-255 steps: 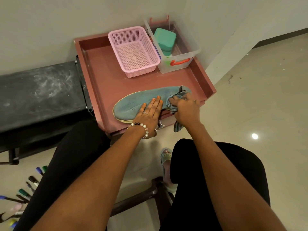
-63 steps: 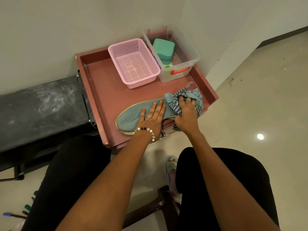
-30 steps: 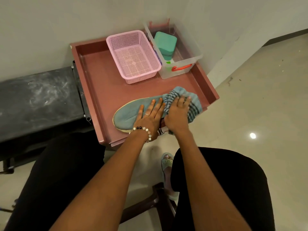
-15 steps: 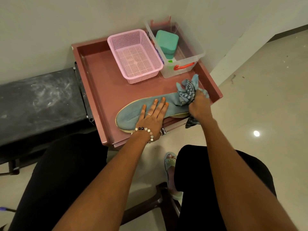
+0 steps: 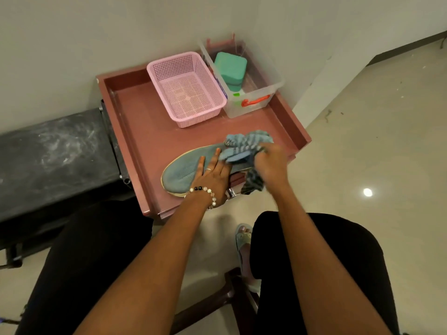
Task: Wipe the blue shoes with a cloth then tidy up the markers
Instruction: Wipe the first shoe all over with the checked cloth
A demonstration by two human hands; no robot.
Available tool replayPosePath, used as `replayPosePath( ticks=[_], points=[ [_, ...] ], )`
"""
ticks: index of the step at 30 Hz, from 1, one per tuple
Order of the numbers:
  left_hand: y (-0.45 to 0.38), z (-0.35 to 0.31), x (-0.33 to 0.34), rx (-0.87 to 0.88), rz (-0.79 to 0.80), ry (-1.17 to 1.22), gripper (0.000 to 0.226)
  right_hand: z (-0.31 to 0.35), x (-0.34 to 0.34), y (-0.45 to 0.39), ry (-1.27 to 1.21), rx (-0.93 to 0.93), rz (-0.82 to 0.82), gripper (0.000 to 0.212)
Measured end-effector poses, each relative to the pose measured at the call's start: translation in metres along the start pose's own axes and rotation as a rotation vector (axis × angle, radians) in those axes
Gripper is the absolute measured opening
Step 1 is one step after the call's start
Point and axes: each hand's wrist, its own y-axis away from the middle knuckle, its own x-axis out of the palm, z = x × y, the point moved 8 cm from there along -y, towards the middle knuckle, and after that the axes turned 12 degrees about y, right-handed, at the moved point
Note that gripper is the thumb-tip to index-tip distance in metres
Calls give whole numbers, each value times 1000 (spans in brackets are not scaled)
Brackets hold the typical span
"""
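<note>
Left hand: the left hand (image 5: 212,171) lies flat, fingers straight and spread, pressing on the middle of the blue shoe (image 5: 180,172) to pin it down; a bead bracelet (image 5: 203,192) sits at the wrist.
Right hand: the right hand (image 5: 271,163), blurred with motion, is curled round a bunched striped cloth (image 5: 244,147), just beside the left hand's fingertips; the two hands are close but not joined.
Cloth: part of it is bunched above the right fingers over the shoe's far end, and a tail hangs below the right hand past the tray's near edge.
Shoe: it lies under both hands, its toe reaching out past the left hand's thumb side, its other end hidden beneath the cloth.
Tray: the reddish tray (image 5: 135,131) carries the shoe; beyond the fingertips of both hands stand a pink basket (image 5: 186,90) and, to its right, a clear box (image 5: 251,102) holding a green block (image 5: 229,68).
Further out: a dark bench (image 5: 53,153) sits well beyond the left hand, against the wall.
Progress: by my reading the wiping is under way, worked at the end of the shoe under the cloth; only one shoe shows, so whether a second one awaits I cannot tell.
Left to do: no markers can be made out in this view, so tidying them appears not yet begun.
</note>
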Motion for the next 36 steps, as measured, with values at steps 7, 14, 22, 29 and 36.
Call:
replayPosePath(
  ticks=[7,14,22,29,36],
  points=[
    [0,-1,-2,-13,-34,-13,102,-56,-101,-11,-589,482,-487,26],
    [0,-1,-1,-18,-22,-18,103,-13,-12,-9,131,61,-125,40],
    [-1,0,1,-13,-24,-12,106,-5,18,-1,317,-242,-39,45],
    [-1,-1,-1,-11,-27,2,102,-8,17,-17,270,-136,-129,46],
    [-1,-1,0,-15,18,-36,93,4,44,2,423,-210,2,43]
  ],
)
